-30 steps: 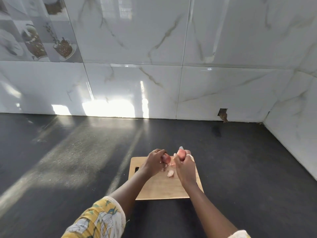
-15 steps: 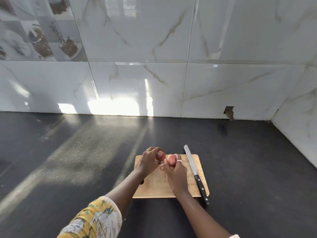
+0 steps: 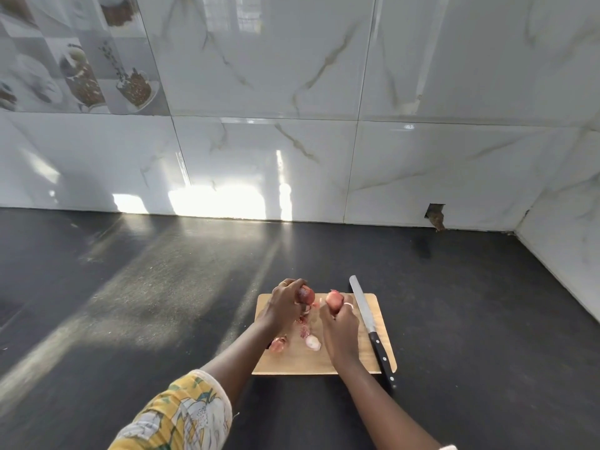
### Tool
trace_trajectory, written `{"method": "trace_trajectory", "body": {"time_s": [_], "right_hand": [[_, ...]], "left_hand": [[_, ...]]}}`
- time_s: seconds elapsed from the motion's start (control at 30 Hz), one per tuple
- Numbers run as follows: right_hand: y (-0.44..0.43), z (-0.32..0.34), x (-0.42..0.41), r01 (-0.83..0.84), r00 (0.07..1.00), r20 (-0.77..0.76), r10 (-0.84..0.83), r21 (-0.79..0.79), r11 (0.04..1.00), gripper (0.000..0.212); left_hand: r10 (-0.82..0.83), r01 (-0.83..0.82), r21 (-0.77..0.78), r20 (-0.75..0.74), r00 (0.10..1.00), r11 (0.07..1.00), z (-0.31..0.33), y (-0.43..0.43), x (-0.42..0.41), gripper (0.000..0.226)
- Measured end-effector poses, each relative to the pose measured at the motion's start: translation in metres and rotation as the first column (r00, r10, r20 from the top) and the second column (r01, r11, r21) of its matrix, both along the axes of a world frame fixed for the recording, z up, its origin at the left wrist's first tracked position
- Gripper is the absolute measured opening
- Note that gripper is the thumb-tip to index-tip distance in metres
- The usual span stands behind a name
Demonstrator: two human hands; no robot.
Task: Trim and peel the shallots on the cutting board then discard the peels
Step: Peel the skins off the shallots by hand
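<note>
Two shallots are held up above the cutting board (image 3: 308, 363), one in each grip. My left grip (image 3: 285, 308) curls its fingers round the darker shallot (image 3: 307, 295) over the board's far left part. Nearer, reddish peels (image 3: 279, 344) and a pale piece (image 3: 313, 342) lie on the board. My right grip (image 3: 341, 326) curls round the pinker shallot (image 3: 334, 298), just beside the first. A knife (image 3: 370, 324) lies along the board's right side, blade far, black handle reaching onto the dark table (image 3: 487, 319).
</note>
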State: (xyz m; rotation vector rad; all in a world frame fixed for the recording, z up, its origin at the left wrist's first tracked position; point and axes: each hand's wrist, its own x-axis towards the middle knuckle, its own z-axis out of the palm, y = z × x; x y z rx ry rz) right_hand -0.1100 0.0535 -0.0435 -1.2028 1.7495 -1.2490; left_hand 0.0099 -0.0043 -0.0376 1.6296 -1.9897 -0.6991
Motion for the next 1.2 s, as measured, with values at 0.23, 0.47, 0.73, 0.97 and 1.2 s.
{"method": "trace_trajectory", "body": {"time_s": [0.23,0.47,0.73,0.97,1.2], "right_hand": [[0.001,0.0,-0.013,0.17,0.986,0.007,-0.169,-0.037,0.985,0.021],[0.006,-0.006,-0.017,0.151,0.987,-0.05,-0.155,-0.067,0.986,0.051],[0.013,-0.01,-0.009,0.051,0.978,-0.197,-0.066,-0.078,0.996,0.053],[0.025,-0.008,0.012,-0.111,0.893,-0.442,0.086,-0.031,0.993,0.057],[0.019,-0.006,0.017,-0.157,0.906,-0.393,0.159,0.036,0.987,0.055]], "left_hand": [[-0.11,0.109,0.017,0.025,0.994,0.994,0.007,-0.003,-0.025,0.048],[-0.221,0.215,0.068,0.086,0.972,0.974,0.004,-0.002,-0.048,0.04],[-0.177,0.169,0.078,0.113,0.978,0.983,0.015,-0.011,-0.009,0.052],[-0.117,0.028,0.276,0.31,0.943,0.961,0.028,-0.016,0.029,0.038],[-0.333,0.042,0.484,0.534,0.777,0.874,0.03,-0.006,0.039,0.043]]}}
